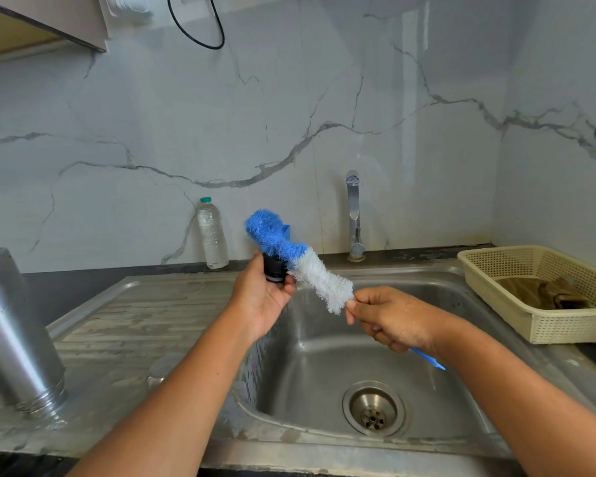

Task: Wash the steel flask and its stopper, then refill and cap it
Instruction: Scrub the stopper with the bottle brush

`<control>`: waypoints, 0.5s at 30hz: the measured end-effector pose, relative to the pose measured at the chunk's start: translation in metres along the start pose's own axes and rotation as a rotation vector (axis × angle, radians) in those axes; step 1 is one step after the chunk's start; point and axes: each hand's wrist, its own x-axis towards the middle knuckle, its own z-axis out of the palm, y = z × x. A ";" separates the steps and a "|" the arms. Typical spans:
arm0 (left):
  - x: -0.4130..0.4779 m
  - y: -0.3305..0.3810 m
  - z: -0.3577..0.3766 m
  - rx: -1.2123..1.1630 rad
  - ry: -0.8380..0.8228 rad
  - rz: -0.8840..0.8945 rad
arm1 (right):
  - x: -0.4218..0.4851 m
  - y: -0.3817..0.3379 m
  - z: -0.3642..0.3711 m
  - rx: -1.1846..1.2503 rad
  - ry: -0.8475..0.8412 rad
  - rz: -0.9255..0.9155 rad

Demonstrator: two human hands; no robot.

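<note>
Head view: left grip [260,299] curls round stopper [275,270], right grip [394,318] pinches brush [319,278].

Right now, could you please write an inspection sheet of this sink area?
Surface: steel sink with drainboard, streaked; no standing water seen.
Job's things: steel flask stands mouth down on the drainboard; stopper and bottle brush are held.
Clutter: plastic water bottle by the marble wall; cream basket holding a brown cloth.
Hands: left hand grips the stopper; right hand grips the bottle brush, bristles against the stopper.
Cables: one black cable loops on the wall above.
Surroundings: marble wall, tap, cabinet corner.
</note>
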 end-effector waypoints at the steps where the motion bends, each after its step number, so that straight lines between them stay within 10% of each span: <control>1: -0.002 0.001 0.002 -0.008 0.002 0.003 | 0.000 0.000 -0.002 0.007 -0.003 -0.003; 15: -0.003 0.013 -0.002 -0.174 -0.026 -0.006 | -0.002 0.003 -0.010 0.092 -0.043 0.009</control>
